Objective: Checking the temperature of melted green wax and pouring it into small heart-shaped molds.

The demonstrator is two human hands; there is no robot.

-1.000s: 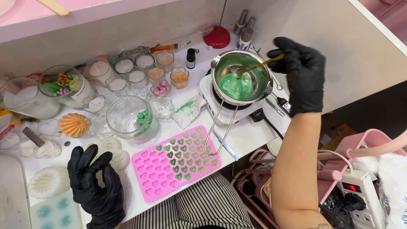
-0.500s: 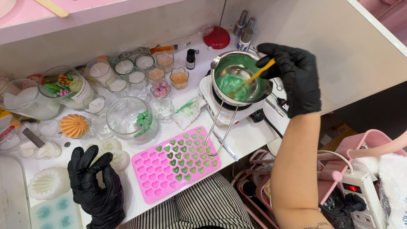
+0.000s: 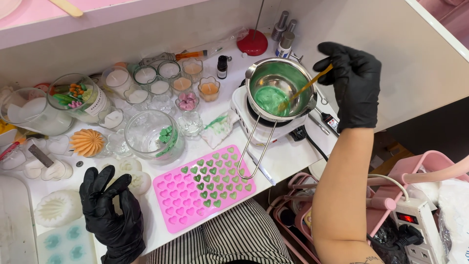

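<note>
Now I see my right hand (image 3: 355, 83) in a black glove, up over the small metal pot (image 3: 280, 88). Its fingers pinch the top of a thin wooden stick (image 3: 304, 89), and the stick slants down into the pot, with its tip in the green melted wax (image 3: 271, 99). The pot sits on a little white hot plate (image 3: 264, 128), and its long wire handle (image 3: 257, 149) points down toward me — it reaches over the edge of the pink heart mold (image 3: 202, 186).

The mold lies flat on the white table (image 3: 288, 159), just in front of me. Some of its hearts on the right side are filled with green; the others look pink.

My left hand (image 3: 110, 215) is gloved too. It holds nothing — the fingers are spread and a bit curled, near the table's front edge, left of the mold. A clear glass bowl (image 3: 152, 134) stands behind the mold.
</note>
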